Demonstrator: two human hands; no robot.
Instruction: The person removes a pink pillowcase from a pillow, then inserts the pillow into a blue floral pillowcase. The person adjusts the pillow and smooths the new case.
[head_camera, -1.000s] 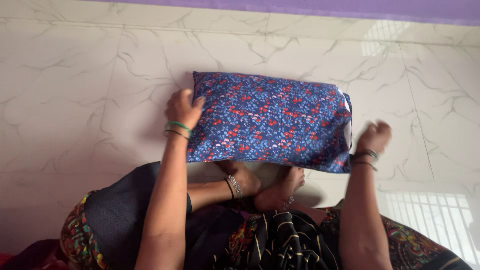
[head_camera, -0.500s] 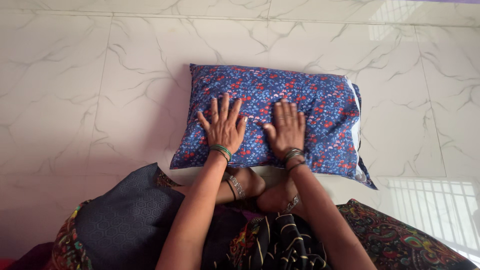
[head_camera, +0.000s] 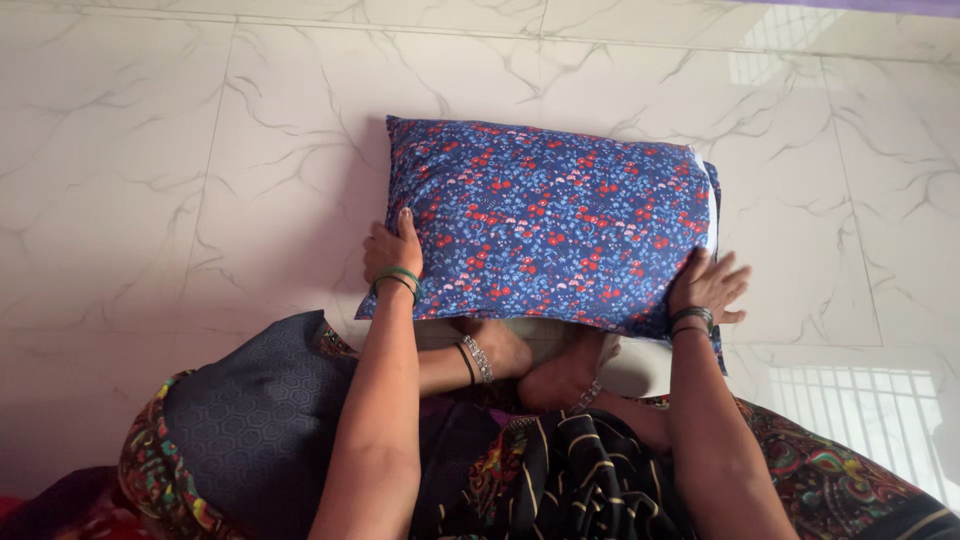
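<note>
1. At far left lies the white marble-veined tile floor (head_camera: 150, 180), with grout lines running across and down it

2. Low at left, a knee under dark blue patterned cloth (head_camera: 250, 410) rises toward the camera, edged by a multicoloured paisley border (head_camera: 150, 470)

3. The left hand (head_camera: 392, 252) grips the pillow's near left corner: the thumb lies on the top face and the fingers curl round the edge underneath, so it is closed on the fabric. Green and dark bangles (head_camera: 398, 278) sit at the wrist

4. The pillow (head_camera: 550, 225), in a blue cover with small red and white flowers, spans the middle of the view. Its near edge is raised over the feet, while its far edge looks to be down on the tiles

5. Under the raised edge, two bare feet (head_camera: 530, 365) show, crossed, with a beaded anklet (head_camera: 475, 360) on the left one. They sit between the forearms, directly beneath the pillow

6. Black cloth with yellow lines (head_camera: 570, 480) covers the lap below the feet

7. The right hand (head_camera: 705, 285) holds the pillow's near right corner, palm against the side, fingers spread behind it; how tightly it clamps cannot be told. Dark bangles ring the wrist

8. At the pillow's right end a white inner cushion (head_camera: 712, 225) peeks from the cover opening

9. Far right, barred window light (head_camera: 850, 410) falls on the floor
</note>
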